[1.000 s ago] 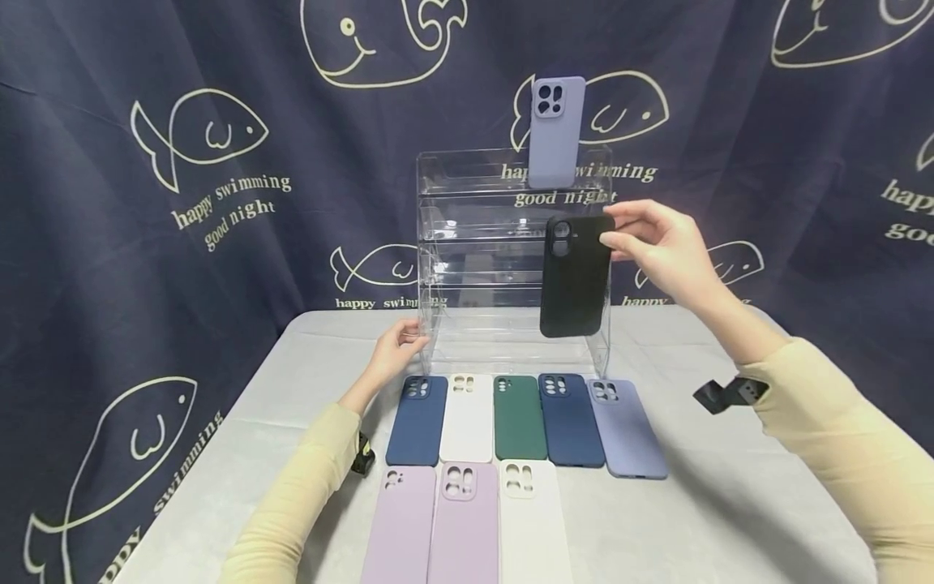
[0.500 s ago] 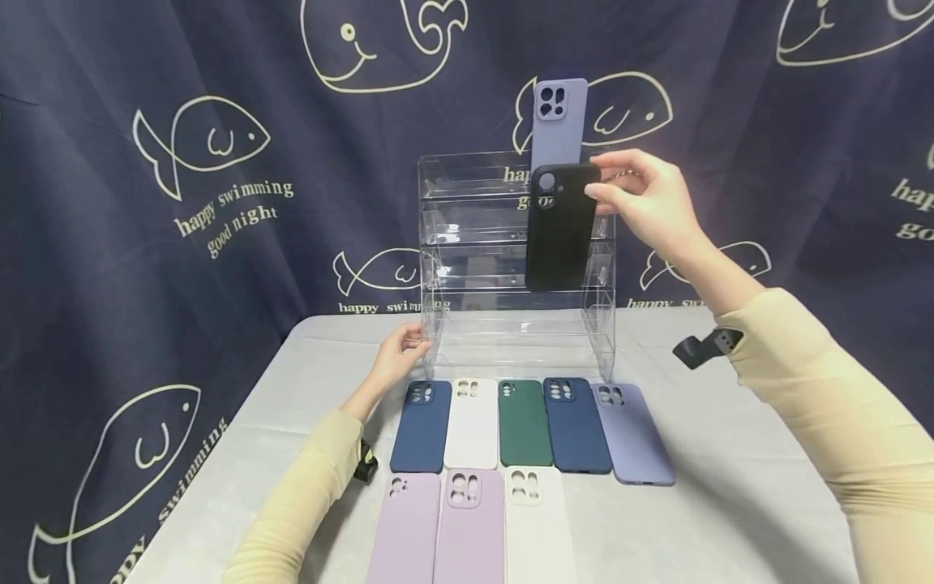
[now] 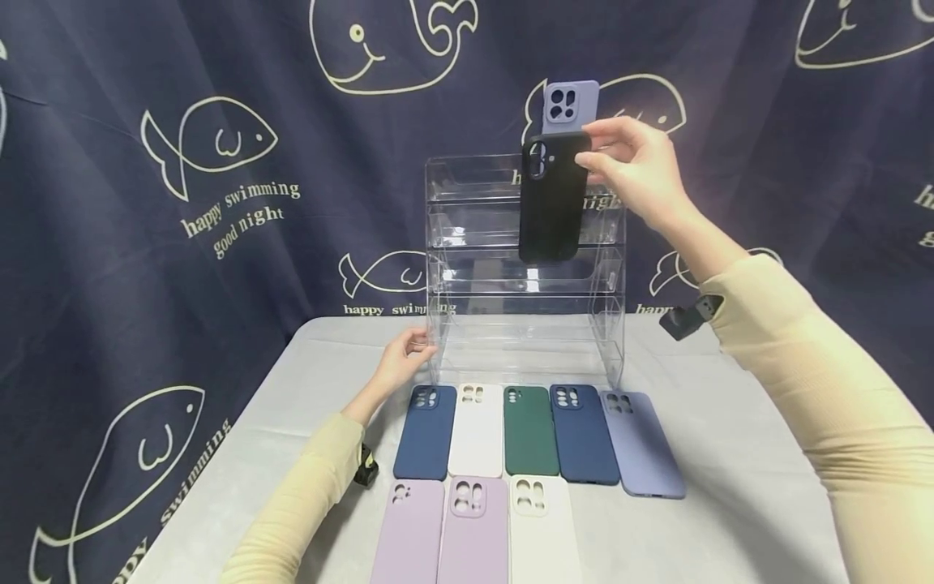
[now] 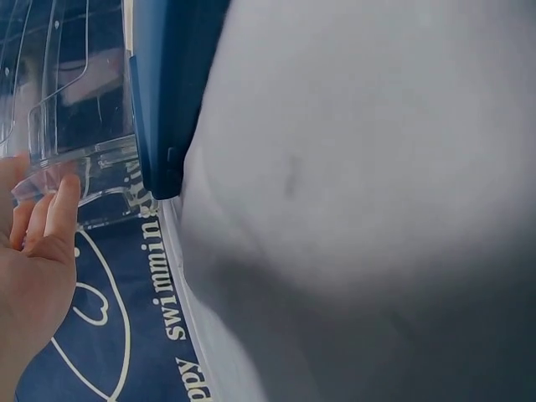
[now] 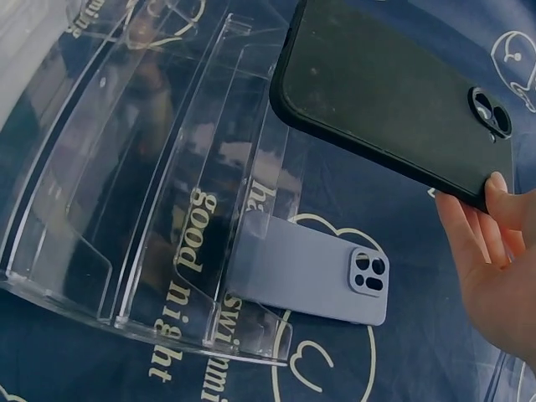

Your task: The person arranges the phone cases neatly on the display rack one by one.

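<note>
My right hand (image 3: 635,170) pinches a black phone case (image 3: 552,215) by its upper right edge, thumb in front. The case hangs upright before the upper tiers of a clear stepped display rack (image 3: 525,312). Behind it, a lavender-blue phone case (image 5: 322,272) stands in the top tier near the right end, partly hidden in the head view. My left hand (image 3: 401,357) has its fingertips at the rack's lower left side; in the left wrist view, its fingers (image 4: 63,205) reach the clear side panel, loosely bent.
Before the rack lie blue (image 3: 426,434), white (image 3: 477,430), green (image 3: 531,430), dark blue (image 3: 587,438) and lavender-blue (image 3: 645,446) cases. Nearer are two lilac cases (image 3: 409,531) (image 3: 474,543) and another white case (image 3: 543,539). A dark fish-print curtain (image 3: 241,268) hangs behind the grey table (image 3: 270,405).
My right hand has raised the black case and brought it slightly left, from the rack's right middle to its upper tiers, now overlapping the standing case. My left hand stays at the rack's side.
</note>
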A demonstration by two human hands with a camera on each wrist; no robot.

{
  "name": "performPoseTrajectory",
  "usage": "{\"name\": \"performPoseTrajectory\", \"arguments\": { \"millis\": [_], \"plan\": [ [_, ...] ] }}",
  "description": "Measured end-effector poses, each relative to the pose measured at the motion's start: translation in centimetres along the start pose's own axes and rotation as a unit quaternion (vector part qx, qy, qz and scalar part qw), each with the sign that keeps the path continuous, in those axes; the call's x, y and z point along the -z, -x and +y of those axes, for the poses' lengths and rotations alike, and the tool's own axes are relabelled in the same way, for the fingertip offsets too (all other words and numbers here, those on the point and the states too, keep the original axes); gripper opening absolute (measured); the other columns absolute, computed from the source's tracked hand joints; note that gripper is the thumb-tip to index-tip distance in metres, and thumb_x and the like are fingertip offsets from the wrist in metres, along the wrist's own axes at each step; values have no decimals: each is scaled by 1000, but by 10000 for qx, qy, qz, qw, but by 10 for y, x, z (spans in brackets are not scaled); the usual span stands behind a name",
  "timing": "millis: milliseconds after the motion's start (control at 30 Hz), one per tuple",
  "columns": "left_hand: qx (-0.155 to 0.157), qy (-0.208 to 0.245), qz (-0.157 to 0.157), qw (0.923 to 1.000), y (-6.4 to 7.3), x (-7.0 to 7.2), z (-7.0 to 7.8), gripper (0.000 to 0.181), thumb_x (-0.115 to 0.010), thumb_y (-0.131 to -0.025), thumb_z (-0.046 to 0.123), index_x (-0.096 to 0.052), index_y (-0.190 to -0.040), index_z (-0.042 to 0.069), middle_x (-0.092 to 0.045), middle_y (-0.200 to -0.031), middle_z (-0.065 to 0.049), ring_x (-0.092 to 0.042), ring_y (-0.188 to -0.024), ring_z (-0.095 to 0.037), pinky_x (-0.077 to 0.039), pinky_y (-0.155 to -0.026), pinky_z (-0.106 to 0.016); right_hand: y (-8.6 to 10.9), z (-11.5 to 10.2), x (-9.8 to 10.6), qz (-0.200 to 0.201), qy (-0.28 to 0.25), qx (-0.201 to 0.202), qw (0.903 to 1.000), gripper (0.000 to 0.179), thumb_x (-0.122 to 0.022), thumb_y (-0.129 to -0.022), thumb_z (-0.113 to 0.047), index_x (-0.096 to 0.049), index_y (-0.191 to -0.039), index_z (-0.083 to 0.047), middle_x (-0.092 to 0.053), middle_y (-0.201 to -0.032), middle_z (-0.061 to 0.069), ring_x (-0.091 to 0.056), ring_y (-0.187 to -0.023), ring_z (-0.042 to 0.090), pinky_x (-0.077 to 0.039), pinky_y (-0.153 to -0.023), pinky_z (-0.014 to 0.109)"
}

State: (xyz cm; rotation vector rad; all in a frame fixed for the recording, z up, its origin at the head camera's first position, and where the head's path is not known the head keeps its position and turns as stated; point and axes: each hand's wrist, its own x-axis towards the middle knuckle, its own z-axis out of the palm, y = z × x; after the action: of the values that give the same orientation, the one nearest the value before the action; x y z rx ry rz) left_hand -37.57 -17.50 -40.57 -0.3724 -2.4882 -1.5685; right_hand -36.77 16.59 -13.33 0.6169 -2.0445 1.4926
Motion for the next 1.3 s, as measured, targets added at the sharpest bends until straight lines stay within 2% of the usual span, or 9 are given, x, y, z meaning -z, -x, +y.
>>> {"name": "performPoseTrajectory", "arguments": {
  "millis": [267, 500, 700, 900, 1067, 1300],
  "plan": [
    [183, 46, -20, 9998, 0, 1, -2, 41, -67, -86, 13, -53, -122, -1, -63, -113, -21, -63, -102, -33, -53, -89, -39, -21, -2, -12, 99, 360, -87, 9993, 36, -70, -82, -6, -63, -117, -4, -59, -86, -9, -63, -71, -3, -55, -64, 12],
    [19, 71, 2, 10000, -1, -1, -3, 41, -68, -86, 11, -53, -121, -3, -63, -112, -23, -62, -102, -35, -52, -92, -40, -40, 5, -26, 118, 295, -47, 9995, 36, -69, -82, -4, -62, -118, -2, -59, -89, -8, -63, -74, 0, -56, -69, 15],
    [-140, 12, -8, 9999, -2, 0, -3, 39, -67, -86, 10, -52, -119, -5, -64, -109, -24, -63, -100, -36, -53, -90, -40, -55, 10, -39, 261, 388, 56, 9989, 35, -68, -82, -4, -62, -117, -1, -58, -89, -8, -62, -73, 1, -56, -69, 15],
    [-109, 3, -45, 9999, -1, -2, -3, 39, -67, -86, 10, -53, -119, -4, -64, -107, -22, -63, -99, -35, -55, -85, -38, -65, 13, -40, 460, 481, 160, 9977, 35, -69, -83, -4, -61, -117, -1, -54, -92, -9, -60, -72, -1, -57, -72, 19],
    [-203, 9, -15, 9998, -3, -2, -6, 40, -68, -85, 10, -53, -120, -3, -64, -109, -23, -63, -100, -35, -54, -87, -40, -76, 11, -40, 654, 650, 336, 9952, 34, -69, -84, -6, -62, -116, -1, -53, -90, -11, -59, -72, -3, -57, -72, 18],
    [-37, -208, 4, 9998, -3, -3, -7, 43, -68, -86, 14, -52, -122, -4, -64, -111, -22, -63, -102, -33, -54, -88, -39, -91, 14, -46, 716, 733, 414, 9939, 33, -70, -83, -8, -62, -115, -3, -54, -89, -11, -57, -72, -2, -56, -70, 16]
  ]
}}
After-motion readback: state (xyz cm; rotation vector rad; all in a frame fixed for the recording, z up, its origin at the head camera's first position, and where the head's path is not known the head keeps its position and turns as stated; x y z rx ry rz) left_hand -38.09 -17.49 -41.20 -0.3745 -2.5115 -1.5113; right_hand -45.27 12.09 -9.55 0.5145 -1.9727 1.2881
